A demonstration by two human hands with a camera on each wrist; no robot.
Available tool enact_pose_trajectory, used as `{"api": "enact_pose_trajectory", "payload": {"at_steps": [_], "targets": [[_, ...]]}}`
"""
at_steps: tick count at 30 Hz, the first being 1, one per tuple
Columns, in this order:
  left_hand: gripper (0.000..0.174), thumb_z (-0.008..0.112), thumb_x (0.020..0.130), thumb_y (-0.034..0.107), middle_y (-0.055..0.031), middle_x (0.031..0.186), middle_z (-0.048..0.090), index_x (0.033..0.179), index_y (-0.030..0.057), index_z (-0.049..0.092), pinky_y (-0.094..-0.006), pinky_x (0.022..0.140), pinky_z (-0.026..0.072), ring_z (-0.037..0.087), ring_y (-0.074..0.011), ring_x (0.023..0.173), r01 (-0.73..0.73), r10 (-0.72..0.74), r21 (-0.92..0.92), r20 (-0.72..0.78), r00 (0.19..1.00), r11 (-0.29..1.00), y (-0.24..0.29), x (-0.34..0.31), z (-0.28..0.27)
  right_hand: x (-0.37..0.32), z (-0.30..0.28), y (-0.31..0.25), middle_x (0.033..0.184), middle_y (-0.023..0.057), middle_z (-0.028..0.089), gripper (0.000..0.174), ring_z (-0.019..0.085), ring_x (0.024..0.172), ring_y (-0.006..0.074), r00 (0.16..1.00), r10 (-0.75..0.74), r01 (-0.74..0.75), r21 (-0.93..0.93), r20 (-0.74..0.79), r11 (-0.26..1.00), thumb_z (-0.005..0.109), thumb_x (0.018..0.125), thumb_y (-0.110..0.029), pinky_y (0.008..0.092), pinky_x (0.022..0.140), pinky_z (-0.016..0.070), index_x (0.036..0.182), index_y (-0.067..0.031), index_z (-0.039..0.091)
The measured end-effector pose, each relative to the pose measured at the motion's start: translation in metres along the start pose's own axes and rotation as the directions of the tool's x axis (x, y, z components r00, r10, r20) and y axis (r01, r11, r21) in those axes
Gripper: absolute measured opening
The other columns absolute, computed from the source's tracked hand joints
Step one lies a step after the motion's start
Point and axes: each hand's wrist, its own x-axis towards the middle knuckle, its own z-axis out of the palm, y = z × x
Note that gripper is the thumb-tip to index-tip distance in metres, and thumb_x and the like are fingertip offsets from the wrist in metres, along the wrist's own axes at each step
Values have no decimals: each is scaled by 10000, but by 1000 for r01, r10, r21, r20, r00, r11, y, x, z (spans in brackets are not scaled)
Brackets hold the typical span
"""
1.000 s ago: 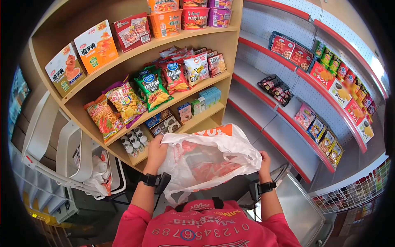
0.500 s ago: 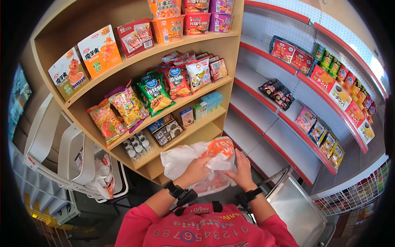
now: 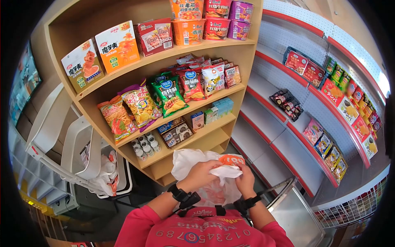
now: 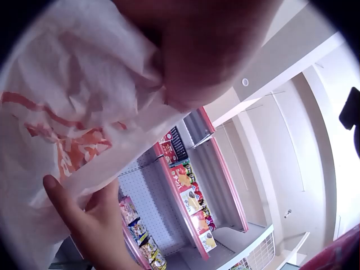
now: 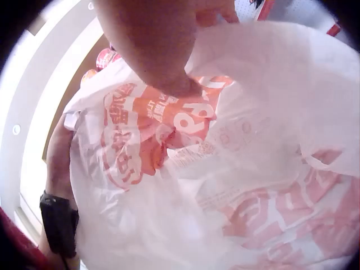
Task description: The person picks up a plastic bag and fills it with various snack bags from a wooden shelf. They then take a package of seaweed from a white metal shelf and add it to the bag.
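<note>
A white plastic bag with orange-red print is found at the lower centre of the frame, in front of the person's red top. The left hand is partly closed, its thumb and fingers pinching the bag's upper edge. The right hand is likewise partly closed on the same edge, just beside the orange panel; its exact finger placement is partly hidden by the folds. The bag is creased between the hands and hangs loosely below them. Its contents, if any, cannot be determined. A black device is strapped at each wrist.

Beyond the bag stands a wooden shelf unit. Noodle tubs are stacked at the top of the frame, with flat boxes to their left. Snack bags lean on the level below; bottles and small cartons occupy the next.

Red-edged shelving at the right carries packets. At the left, a second plastic bag lies in a pale-framed trolley. A metal surface is noted at lower right.
</note>
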Motion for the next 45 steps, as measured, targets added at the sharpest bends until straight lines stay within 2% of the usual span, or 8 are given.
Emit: {"api": "enact_pose_trajectory", "payload": {"at_steps": [8,17,23,31,34,36,40,45], "targets": [[336,565,641,32,-172,809,617,971,74,613,-390,657,479,598,-329,754,191,-158,391,-115,981,900,-35,-27,-34,2,-26,19,809,148,592,211,571,783,337,994,63,-76,-143,-90,987,511,627,57,382,690,463,796,-38,593],[180,527,634,29,-140,724,604,796,51,602,-390,601,477,598,-306,695,312,-103,700,-325,940,642,-83,-56,-55,-10,-37,46,1057,150,536,440,530,967,338,946,282,-225,-298,163,928,515,578,76,368,837,445,985,-70,597],[73,547,654,45,-148,826,590,706,41,599,-391,598,475,596,-304,718,465,-68,656,-535,842,595,-99,-77,-78,-20,-52,79,1162,142,510,471,509,1057,309,846,483,-382,-376,224,844,618,581,-32,373,858,448,1044,-114,594],[128,515,795,122,-175,695,586,896,50,486,-446,579,462,588,-350,645,652,-254,475,-658,709,590,-121,-93,-70,-26,-49,80,926,164,633,369,596,908,305,696,689,-504,-545,203,670,635,624,-209,386,809,471,976,-96,636],[119,524,803,155,-177,642,586,841,44,505,-460,565,458,587,-359,612,654,-214,442,-705,677,614,-119,-92,-68,-31,-35,105,888,182,633,304,602,879,323,715,645,-528,-396,271,751,598,649,-161,399,797,471,932,-59,645],[150,554,787,183,-189,675,592,793,35,532,-457,582,458,590,-358,644,618,-248,479,-629,737,624,-116,-91,-74,-28,-33,107,874,197,628,291,607,857,325,856,482,-422,-285,186,861,555,648,-69,387,780,474,924,-39,644],[175,598,745,204,-186,704,599,761,33,560,-442,605,461,594,-350,684,563,-220,509,-583,782,651,-109,-94,-81,-22,-37,113,796,175,642,281,635,777,264,870,459,-466,-3,180,885,506,630,27,321,725,482,878,2,635],[165,617,662,149,-156,729,612,789,48,583,-406,636,472,600,-325,731,596,-268,517,-574,774,614,-131,-104,-84,-18,-47,111,720,150,633,199,627,692,240,859,506,-509,29,71,860,539,664,-13,321,649,480,836,0,638]]}}
